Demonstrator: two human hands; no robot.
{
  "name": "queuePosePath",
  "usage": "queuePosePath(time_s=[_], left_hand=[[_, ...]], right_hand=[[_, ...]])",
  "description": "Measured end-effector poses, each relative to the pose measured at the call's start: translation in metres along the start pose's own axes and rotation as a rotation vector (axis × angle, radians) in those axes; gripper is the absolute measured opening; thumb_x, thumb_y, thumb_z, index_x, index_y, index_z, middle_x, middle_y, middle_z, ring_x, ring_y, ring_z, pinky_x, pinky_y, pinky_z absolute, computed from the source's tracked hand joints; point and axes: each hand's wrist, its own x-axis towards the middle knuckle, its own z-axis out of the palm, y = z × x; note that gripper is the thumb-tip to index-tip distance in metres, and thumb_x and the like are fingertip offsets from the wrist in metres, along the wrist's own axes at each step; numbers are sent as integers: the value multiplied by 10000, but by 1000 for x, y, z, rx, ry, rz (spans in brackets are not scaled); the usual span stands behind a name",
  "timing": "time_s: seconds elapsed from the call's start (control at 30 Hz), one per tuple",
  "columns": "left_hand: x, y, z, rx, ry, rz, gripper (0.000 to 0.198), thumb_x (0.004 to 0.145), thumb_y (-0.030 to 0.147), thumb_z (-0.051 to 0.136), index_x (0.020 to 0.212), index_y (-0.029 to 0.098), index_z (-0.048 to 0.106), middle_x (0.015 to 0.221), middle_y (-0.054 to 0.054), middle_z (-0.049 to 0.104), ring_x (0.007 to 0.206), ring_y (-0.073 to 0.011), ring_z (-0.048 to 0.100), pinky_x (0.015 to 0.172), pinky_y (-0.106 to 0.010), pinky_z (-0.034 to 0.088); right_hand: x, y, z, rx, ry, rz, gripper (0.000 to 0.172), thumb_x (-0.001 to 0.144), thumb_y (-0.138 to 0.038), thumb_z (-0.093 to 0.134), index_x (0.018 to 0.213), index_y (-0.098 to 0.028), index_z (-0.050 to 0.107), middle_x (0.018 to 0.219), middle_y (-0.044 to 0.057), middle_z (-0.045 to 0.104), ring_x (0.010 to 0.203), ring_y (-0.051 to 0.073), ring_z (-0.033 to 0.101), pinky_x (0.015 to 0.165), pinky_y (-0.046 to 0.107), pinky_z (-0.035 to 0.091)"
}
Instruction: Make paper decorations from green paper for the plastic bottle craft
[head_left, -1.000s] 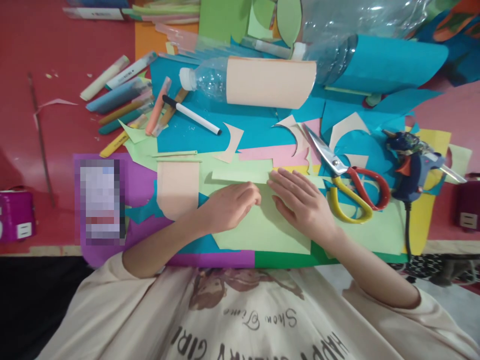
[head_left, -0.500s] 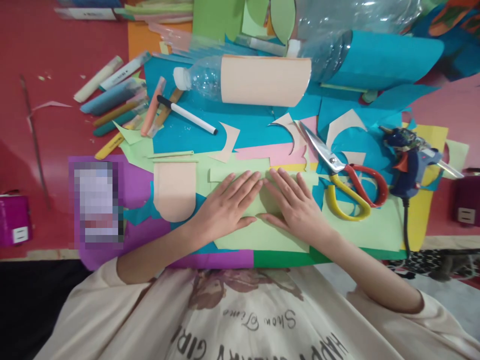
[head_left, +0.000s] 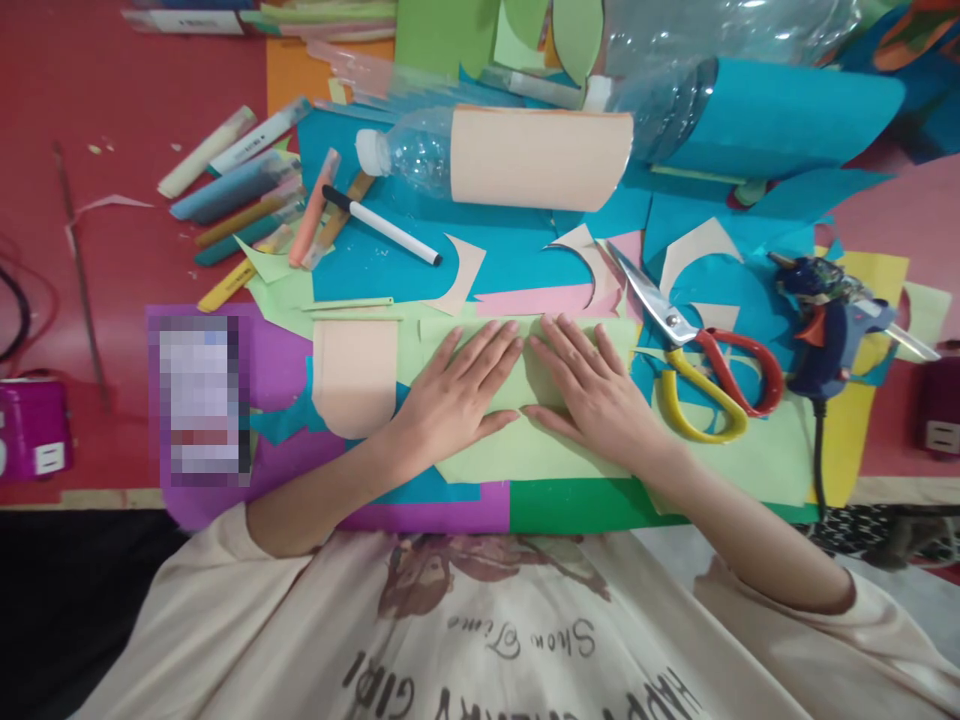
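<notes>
My left hand lies flat on a light green paper sheet, fingers stretched toward its far edge. On the same sheet my right hand is pressed flat too, its fingers a little spread. Both palms face down, and the fingertips are close together without gripping anything. A rounded peach paper piece sits just left of my left hand. Right of my right hand are scissors with one yellow and one red handle, blades partly over paper scraps.
A peach-wrapped plastic bottle and a blue-wrapped bottle lie at the back. Several markers are heaped left. A black-capped pen rests on blue paper. On the right is a glue gun; a blurred phone is at left.
The narrow raised strip along the green sheet's far edge now looks spread flat under my fingertips. My hands stay on the sheet, and the whole view has shifted slightly.
</notes>
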Motion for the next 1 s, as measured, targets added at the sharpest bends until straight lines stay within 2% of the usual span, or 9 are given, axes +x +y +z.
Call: queuePosePath(time_s=[0.17,0.43,0.63,1.0], left_hand=[[-3,3,0,-24,-24,14,666,958,449,330,1473,46,204,1523,-166,294,1432,-286,247,1163,-492,217],[-5,6,1,-34,-34,10,675,962,450,310,1477,37,173,1526,-160,288,1435,-272,242,1173,-482,202],[-6,6,1,-18,-19,15,667,962,451,311,1474,40,192,1527,-153,290,1430,-274,255,1166,-481,212],[-5,6,-1,-40,-19,8,661,959,453,319,1472,50,212,1508,-168,329,1425,-278,267,1161,-482,211]], right_hand=[[-4,-6,4,18,13,41,680,924,-456,415,1497,-159,201,1478,161,400,1386,283,353,1143,514,243],[-5,-6,5,-3,61,37,697,911,-459,454,1486,-141,222,1450,173,438,1379,284,365,1128,500,280],[-5,-6,5,12,46,43,680,914,-467,442,1481,-151,242,1461,160,427,1385,281,355,1130,508,284],[-6,-5,3,36,141,48,501,904,-331,501,1372,-161,445,1353,149,555,1293,284,481,1055,475,406]])
